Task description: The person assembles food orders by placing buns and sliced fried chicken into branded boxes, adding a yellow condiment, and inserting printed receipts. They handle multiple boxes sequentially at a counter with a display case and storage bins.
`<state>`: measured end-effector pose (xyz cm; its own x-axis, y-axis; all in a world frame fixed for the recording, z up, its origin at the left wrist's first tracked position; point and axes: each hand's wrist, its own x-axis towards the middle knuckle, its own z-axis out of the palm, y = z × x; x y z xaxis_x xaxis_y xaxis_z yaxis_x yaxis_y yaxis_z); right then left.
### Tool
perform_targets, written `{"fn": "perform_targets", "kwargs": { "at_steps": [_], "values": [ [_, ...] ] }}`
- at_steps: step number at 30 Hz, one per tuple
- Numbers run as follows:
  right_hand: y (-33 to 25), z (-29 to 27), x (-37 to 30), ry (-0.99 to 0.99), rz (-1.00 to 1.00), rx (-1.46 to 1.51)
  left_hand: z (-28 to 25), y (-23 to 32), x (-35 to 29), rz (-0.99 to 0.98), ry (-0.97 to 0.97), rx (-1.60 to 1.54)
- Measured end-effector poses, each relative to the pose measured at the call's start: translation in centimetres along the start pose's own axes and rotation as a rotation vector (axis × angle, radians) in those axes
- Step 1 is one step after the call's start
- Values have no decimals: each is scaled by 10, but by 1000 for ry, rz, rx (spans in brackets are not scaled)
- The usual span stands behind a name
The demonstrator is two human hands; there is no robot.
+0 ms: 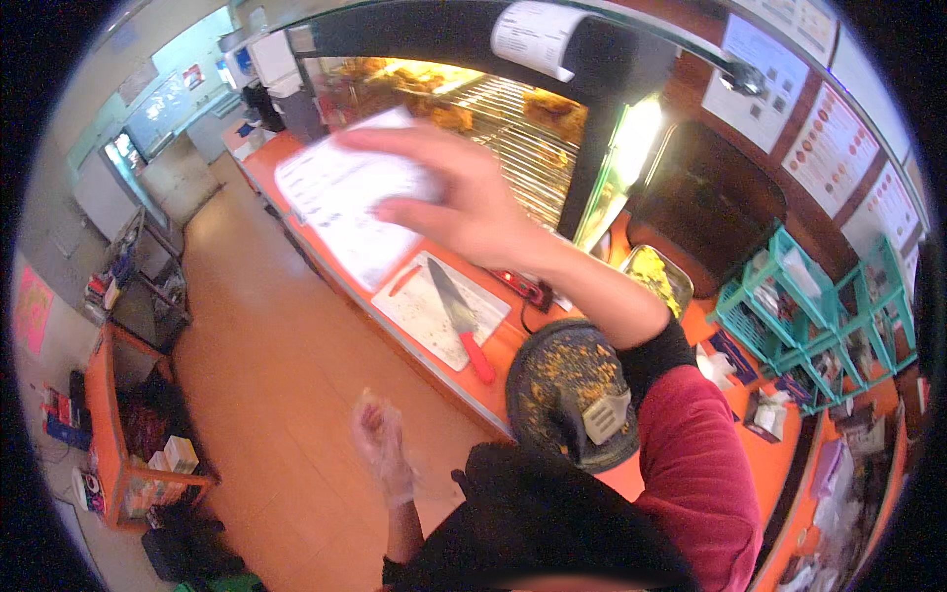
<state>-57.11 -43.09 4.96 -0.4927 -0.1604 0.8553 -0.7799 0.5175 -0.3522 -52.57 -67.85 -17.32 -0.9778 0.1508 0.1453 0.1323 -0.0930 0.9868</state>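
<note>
Left to right: an orange shelf unit [109, 424] lines the far left, then the open floor [266, 326] gives us the widest room for moving, bounded on its right by the long edge of the orange counter [764, 459]; our white printed paper [330, 202] is over the far left part of that counter, its left side close to the edge, so we'd judge that side the easiest to slip off; our left hand [383, 444], in a clear glove, hangs over the floor near us, fingers curled narrow, can't tell if anything is in it; cutting board [419, 340] just right of the paper, knife [453, 304] lying across it, nobody holding it; our bare right hand [473, 202] is at the paper, thumb and fingers moderately apart, too blurred to tell a grip from a touch; progress as we read it: paper reached, handling under way, not finished, steps left can't be read from here; on the right it's tight: heated cabinet [528, 163] beyond the hand, dark round pan [543, 370] with a spatula [607, 416] near us under the forearm, green baskets [789, 281] further right
</note>
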Motion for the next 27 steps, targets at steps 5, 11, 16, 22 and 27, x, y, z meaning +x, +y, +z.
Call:
{"fn": "perform_targets", "kwargs": {
  "at_steps": [5, 11, 16, 22, 27],
  "values": [
    [-93, -115, -59, 127, 352, -8, 71, 24, -8, 43, -202, -141],
    [-193, -204, -149, 390, 392, -18, 163, 51, -60, 36, -533, -121],
    [-269, -247, -204, 506, 363, -180, 234, 59, -126, -25, -772, -163],
    [-326, -299, -344, 676, 488, -461, 292, 55, -194, 85, -967, -157],
    [-353, -328, -626, 1113, 1164, -887, 325, 51, -228, 69, -1051, -110]
  ]
}}
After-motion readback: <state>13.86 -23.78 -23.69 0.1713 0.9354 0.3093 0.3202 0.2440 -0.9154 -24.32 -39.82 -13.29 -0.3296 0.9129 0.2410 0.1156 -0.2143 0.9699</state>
